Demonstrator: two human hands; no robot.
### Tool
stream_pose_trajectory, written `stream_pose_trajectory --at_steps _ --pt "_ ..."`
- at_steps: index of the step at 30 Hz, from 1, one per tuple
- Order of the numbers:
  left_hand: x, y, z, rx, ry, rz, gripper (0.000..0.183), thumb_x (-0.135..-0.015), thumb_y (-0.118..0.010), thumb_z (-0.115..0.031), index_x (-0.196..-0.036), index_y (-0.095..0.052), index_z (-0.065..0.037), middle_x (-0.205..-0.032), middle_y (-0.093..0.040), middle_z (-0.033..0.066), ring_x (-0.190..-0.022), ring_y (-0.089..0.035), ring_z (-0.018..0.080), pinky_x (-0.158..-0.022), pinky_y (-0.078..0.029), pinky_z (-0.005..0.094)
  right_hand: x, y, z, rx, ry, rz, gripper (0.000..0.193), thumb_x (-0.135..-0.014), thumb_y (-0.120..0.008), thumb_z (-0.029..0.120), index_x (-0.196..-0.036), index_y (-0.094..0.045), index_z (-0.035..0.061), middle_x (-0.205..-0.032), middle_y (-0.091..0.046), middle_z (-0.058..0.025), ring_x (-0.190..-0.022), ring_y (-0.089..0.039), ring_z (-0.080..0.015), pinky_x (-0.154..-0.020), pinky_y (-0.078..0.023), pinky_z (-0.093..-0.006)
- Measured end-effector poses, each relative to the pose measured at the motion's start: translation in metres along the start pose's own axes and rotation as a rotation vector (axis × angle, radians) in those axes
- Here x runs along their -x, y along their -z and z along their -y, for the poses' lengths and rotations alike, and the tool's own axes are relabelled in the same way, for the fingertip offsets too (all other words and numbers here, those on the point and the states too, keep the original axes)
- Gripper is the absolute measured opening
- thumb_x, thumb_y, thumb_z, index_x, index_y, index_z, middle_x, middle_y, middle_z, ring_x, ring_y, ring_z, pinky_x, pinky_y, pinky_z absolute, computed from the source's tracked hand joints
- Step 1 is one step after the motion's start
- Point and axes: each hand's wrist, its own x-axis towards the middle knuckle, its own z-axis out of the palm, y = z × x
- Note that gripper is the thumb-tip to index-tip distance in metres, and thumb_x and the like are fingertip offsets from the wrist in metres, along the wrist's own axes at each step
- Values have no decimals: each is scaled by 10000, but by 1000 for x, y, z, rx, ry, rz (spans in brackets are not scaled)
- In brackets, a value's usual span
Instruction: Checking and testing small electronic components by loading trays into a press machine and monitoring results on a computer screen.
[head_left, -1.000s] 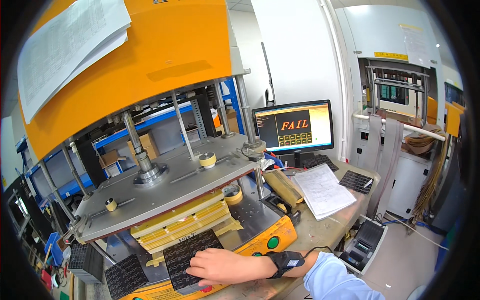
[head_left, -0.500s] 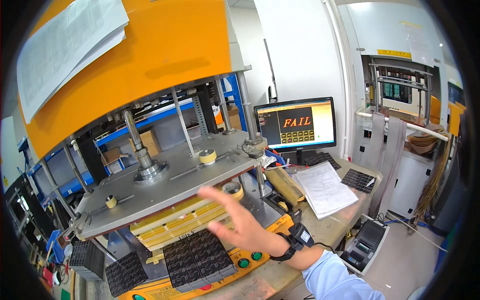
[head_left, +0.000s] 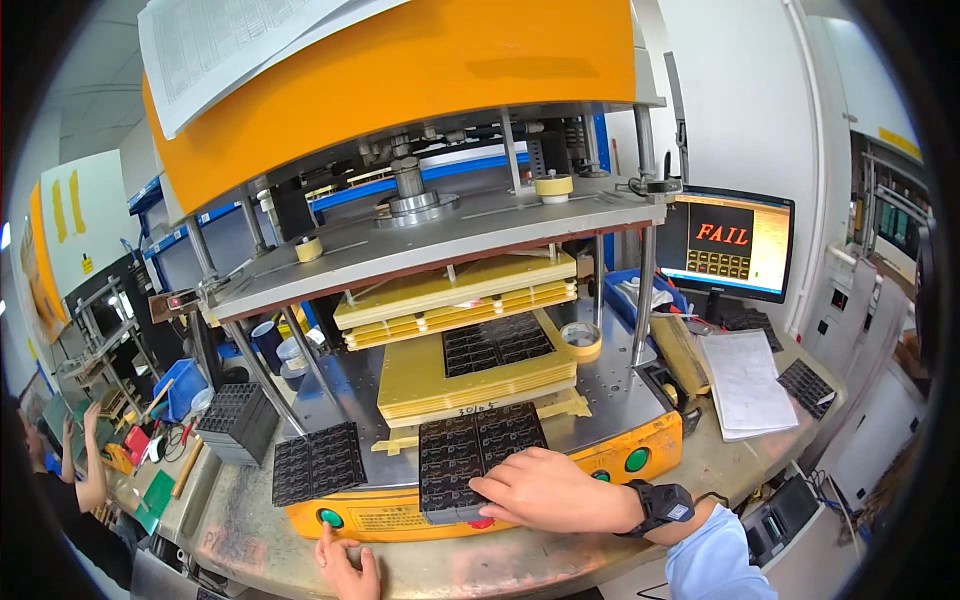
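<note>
My left hand [head_left: 347, 572] is at the lower edge with nothing in it. Its index finger is stretched out to a green push button [head_left: 331, 517] on the yellow front of a press, and the thumb stands apart. My right hand [head_left: 555, 488] lies over the near right corner of a stack of black circuit board panels [head_left: 465, 455], fingers together and bent onto the top panel; the thumb is hidden. A loose black panel [head_left: 318, 465] lies left of the stack. Behind, another black panel [head_left: 497, 345] sits in the pale yellow test fixture [head_left: 410, 385], beneath the raised upper plates [head_left: 460, 285].
Steel posts [head_left: 645, 290] carry the press's metal plate [head_left: 440, 248]. Tape rolls [head_left: 581, 341] lie on it and below. A taller panel stack [head_left: 240, 425] stands left. A monitor [head_left: 735, 243] with red lettering and papers [head_left: 745, 385] are right. Another person [head_left: 85, 480] works far left.
The view has swung left. My right hand has come down from the air beside the fixture onto the panel stack. My left hand has come into view at the green button.
</note>
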Motion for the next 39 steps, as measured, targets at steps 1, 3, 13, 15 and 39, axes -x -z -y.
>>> stream_pose_trajectory --at_steps 1,3,13,15,39 --pt "3 0 2 -4 3 -8 278 -912 -653 -270 -1030 -621 -20 -1190 -594 247 -1161 -488 449 -1007 -386 512 -1 0 1 -1 1 9 266 -899 -651 307 -1012 -611 70 -787 -620 -47 -767 -640 -221 -689 -506 -341" --pt "2 -3 4 5 1 -45 322 -909 -658 -292 -1059 -613 -10 -1241 -560 282 -1186 -471 461 -1022 -376 517 -1 -1 1 -6 -2 14 269 -901 -649 305 -1017 -612 66 -793 -619 -51 -766 -639 -223 -685 -510 -341" --pt "2 4 -3 20 57 15 276 -880 -664 -246 -1034 -613 -23 -1063 -611 218 -1146 -477 425 -1004 -367 533 -2 1 1 -39 -19 88 337 -904 -655 285 -1123 -637 29 -858 -654 -80 -811 -653 -232 -699 -530 -338" --pt "-1 -3 1 -97 10 54 242 -874 -664 -242 -993 -621 -36 -1006 -621 184 -1091 -507 415 -980 -380 534 -2 1 0 -35 -20 83 338 -905 -654 287 -1123 -635 29 -848 -649 -79 -802 -649 -232 -692 -530 -336" --pt "6 -2 8 71 -37 -130 262 -946 -599 -261 -966 -621 -1 -1172 -602 231 -1103 -533 401 -985 -394 488 1 -20 -5 -33 -2 -2 278 -949 -591 303 -1022 -596 34 -800 -561 -57 -792 -599 -221 -680 -517 -312"
